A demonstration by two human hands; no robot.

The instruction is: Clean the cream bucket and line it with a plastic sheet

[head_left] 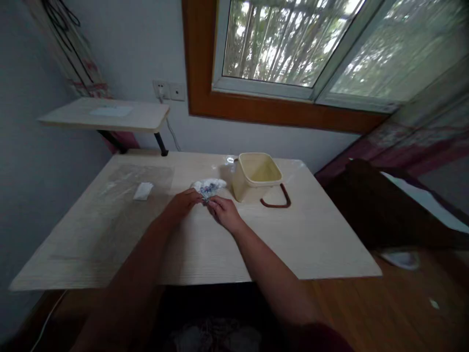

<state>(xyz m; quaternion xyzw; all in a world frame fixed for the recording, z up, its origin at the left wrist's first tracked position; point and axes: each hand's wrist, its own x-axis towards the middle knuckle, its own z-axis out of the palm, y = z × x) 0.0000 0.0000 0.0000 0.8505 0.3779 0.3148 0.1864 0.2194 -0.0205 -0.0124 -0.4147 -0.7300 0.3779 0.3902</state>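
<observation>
My left hand (pixel 185 201) and my right hand (pixel 224 211) meet over the middle of a pale wooden table (pixel 311 234). Both pinch the near end of a small crumpled white packet with blue print (pixel 209 187), which lies on the table just beyond my fingers. The fingers of each hand are closed together on it. A pale yellow plastic tub (pixel 255 176) with a dark red handle (pixel 276 199) lying flat beside it stands just right of the packet.
A small white folded piece (pixel 142 190) lies on a clear plastic sheet (pixel 139 178) at the table's left. A raised shelf (pixel 106 115) stands at the back left under a wall socket (pixel 168 90). A window is above; dark furniture (pixel 384 210) is to the right.
</observation>
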